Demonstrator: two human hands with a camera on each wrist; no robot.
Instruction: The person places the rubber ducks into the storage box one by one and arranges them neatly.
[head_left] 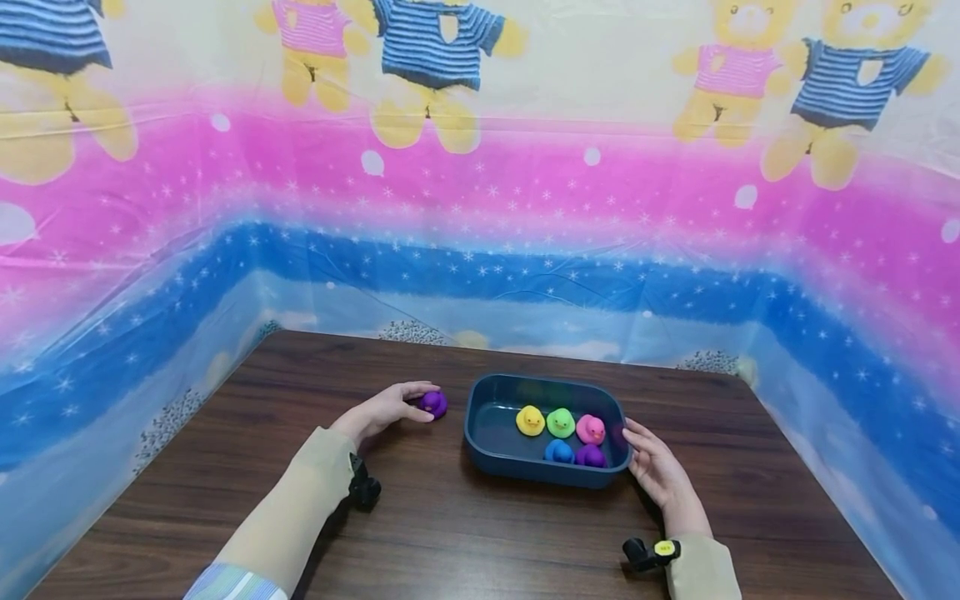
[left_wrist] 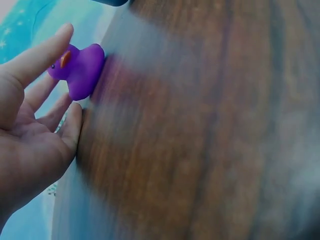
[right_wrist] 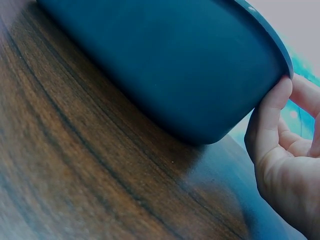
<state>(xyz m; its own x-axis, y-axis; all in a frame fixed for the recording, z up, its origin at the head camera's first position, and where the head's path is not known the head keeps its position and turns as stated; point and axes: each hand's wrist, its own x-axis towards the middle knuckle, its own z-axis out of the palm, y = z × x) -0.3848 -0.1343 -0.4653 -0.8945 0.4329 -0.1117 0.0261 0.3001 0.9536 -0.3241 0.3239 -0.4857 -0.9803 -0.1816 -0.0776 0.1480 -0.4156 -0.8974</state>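
Nearest the person, two beige sleeves reach over the dark wooden table (head_left: 465, 533), each wrist carrying a small black camera. The right hand (head_left: 656, 467) rests against the right end of the dark blue plastic tub (head_left: 491, 433); the right wrist view shows its thumb (right_wrist: 270, 117) pressed to the tub's wall just under the rim, the other fingers loosely curved behind it. Whether they also touch the tub, I cannot tell.

The left hand (head_left: 382, 410) lies on the table to the left of the tub, fingers spread and fairly straight around a purple rubber duck (head_left: 433, 403). In the left wrist view the duck (left_wrist: 80, 70) stands upright on the wood between the thumb and the fingertips, close to them, not plainly pinched.

Inside the tub, five small ducks sit toward the right half: blue (head_left: 558, 451) and purple (head_left: 591, 455) in front, yellow (head_left: 530, 421), green (head_left: 560, 422) and pink (head_left: 591, 429) behind.

Beyond the table hangs a plastic backdrop (head_left: 480, 208) with teddy bears.
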